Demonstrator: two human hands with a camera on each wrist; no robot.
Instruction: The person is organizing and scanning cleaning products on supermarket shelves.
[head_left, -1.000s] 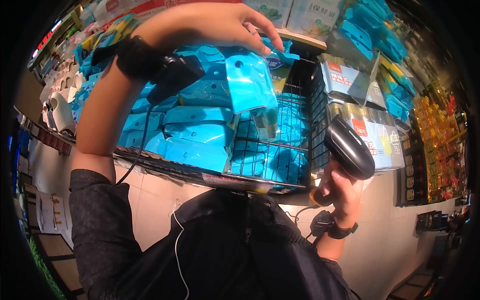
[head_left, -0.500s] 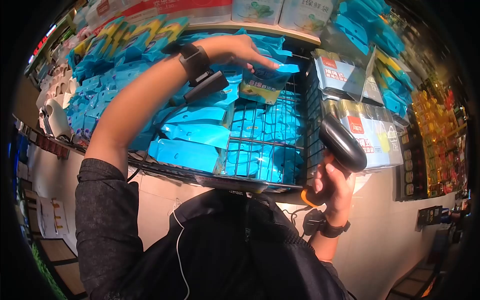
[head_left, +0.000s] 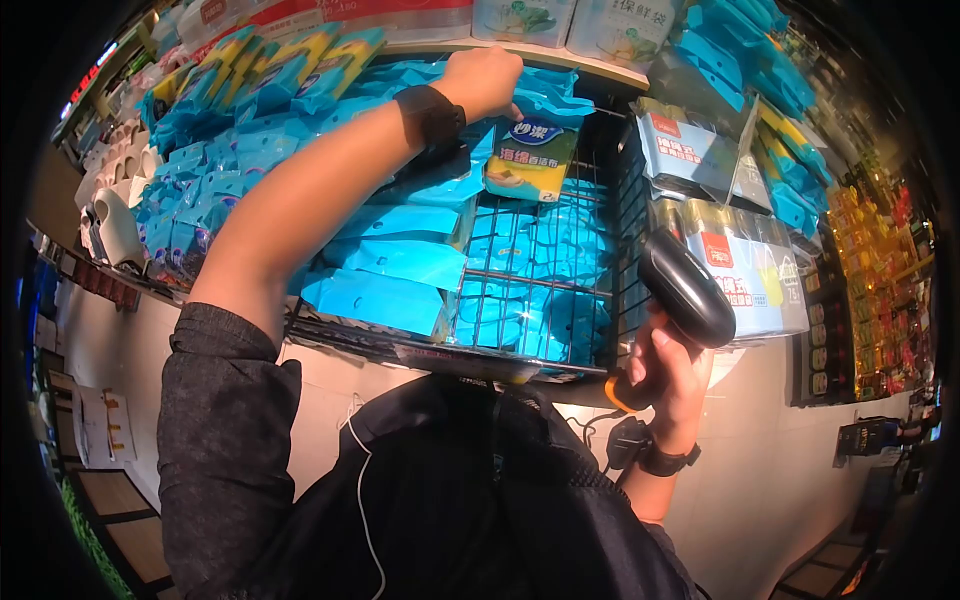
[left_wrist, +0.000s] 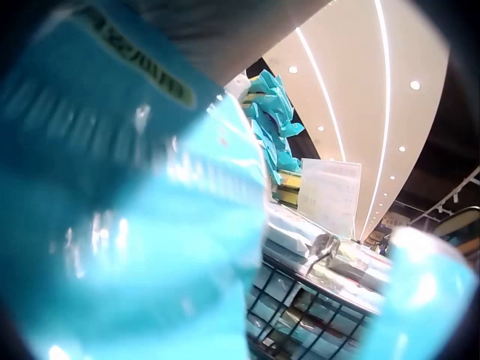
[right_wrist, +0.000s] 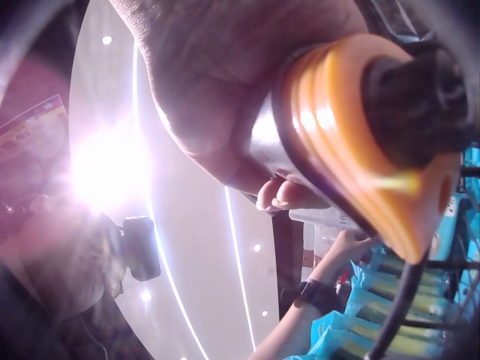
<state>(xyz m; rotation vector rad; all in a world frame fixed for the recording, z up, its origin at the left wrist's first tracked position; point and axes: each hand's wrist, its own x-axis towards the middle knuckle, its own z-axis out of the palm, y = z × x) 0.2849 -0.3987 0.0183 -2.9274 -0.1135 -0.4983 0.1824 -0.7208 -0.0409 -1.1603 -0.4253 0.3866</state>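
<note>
My left hand reaches over the back of the wire basket. One fingertip shows at the top edge of a blue packet with a yellow-green label; the other fingers are hidden, so its grip cannot be told. The packet leans label outward at the back of the right compartment, above flat blue packets. Close blue packaging fills much of the left wrist view. My right hand grips a black barcode scanner beside the basket; its orange part shows in the right wrist view.
Blue packets fill the basket's left side, with yellow-and-blue packs behind. Boxes with red labels stand right of the wire divider. White bins line the back shelf. Slippers are at left.
My left hand has moved back and up, its long finger no longer stretched across the packet. That packet hung over the basket a second ago and now leans at the back, label showing. The scanner has shifted slightly left.
</note>
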